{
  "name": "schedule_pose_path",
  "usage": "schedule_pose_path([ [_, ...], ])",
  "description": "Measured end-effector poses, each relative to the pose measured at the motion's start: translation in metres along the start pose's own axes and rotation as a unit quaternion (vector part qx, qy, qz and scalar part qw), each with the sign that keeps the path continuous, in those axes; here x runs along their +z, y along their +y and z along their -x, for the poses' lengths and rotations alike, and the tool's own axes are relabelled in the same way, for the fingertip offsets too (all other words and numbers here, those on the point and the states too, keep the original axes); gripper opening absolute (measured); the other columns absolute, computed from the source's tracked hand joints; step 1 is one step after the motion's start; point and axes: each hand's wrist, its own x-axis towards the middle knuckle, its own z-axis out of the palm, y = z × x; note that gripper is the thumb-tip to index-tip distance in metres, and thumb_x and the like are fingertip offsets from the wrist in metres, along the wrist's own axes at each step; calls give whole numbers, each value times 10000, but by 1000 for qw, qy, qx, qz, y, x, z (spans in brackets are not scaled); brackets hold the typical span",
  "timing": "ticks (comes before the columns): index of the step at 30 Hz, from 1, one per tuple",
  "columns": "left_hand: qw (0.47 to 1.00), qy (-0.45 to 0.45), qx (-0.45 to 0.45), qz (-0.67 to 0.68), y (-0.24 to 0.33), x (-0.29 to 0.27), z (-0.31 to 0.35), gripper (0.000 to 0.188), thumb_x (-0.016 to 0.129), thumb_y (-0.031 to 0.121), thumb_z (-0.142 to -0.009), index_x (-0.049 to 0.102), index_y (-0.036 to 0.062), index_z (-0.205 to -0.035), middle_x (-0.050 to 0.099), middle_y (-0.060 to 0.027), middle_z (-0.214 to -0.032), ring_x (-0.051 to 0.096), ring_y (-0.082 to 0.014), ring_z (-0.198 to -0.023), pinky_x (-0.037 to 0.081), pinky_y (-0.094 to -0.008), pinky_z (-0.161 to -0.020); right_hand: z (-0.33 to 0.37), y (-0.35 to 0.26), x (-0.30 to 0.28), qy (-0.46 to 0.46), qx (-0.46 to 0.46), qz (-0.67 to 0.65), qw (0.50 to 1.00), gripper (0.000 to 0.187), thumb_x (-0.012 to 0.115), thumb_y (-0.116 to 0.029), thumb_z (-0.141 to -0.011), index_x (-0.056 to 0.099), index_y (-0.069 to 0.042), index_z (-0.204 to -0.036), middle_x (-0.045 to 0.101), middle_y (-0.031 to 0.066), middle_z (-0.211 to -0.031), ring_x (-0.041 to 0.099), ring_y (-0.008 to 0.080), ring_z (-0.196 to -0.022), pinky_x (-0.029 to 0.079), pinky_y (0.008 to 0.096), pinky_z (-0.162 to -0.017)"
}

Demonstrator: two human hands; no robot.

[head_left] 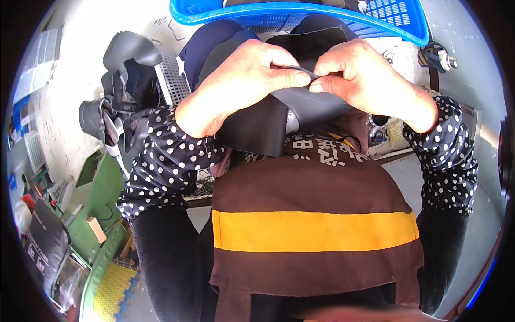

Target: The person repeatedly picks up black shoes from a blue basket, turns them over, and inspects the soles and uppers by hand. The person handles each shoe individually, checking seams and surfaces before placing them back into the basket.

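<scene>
My left hand [252, 70] and my right hand [357, 75] meet in front of me, thumbs and fingertips pinching the thin upper edge of a dark leather-like piece [255, 129]. Below the fingers the piece hangs in folds over my lap, and a stitched line runs across its grey part. A short pale strip shows between the folds. Both hands are closed on neighbouring spots of the same edge. Part of the piece is hidden behind the hands.
A blue plastic basket [257, 12] with dark material inside stands beyond my hands. Left lies a pile of similar dark leather-like pieces [131, 59]. Farther left is a green panel [102, 209], with a yellow mat [113, 287] below. A brown apron [316, 188] covers my lap.
</scene>
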Motion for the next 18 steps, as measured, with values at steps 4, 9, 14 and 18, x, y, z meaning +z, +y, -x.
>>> schedule_pose_path([
  [4,992,42,-45,110,0,9,3,161,779,115,-914,745,-43,-906,663,4,-791,566,-67,-765,448,-253,-695,8,12,-8,-14,57,-168,984,137,824,-94,-840,760,17,-888,688,102,-707,644,148,-667,505,327,-655],
  [9,995,9,-96,36,21,1,1,93,766,43,-901,747,-17,-969,688,4,-879,601,-91,-837,471,-255,-786,38,26,-18,62,101,-250,961,90,823,-46,-857,767,-8,-916,704,30,-768,619,89,-711,475,264,-641],
  [14,966,-94,123,-208,49,16,-25,261,821,73,-840,714,-36,-1052,700,-50,-884,590,-99,-784,485,-279,-700,49,41,19,202,-6,-206,957,152,789,-163,-879,751,-34,-951,716,97,-821,696,227,-761,539,352,-696],
  [18,971,-71,-3,-227,54,39,-31,241,839,72,-819,698,-34,-982,619,-61,-776,526,-59,-771,483,-286,-693,45,43,46,376,-147,121,907,100,720,-145,-890,683,-98,-969,679,48,-792,689,258,-745,511,375,-688],
])
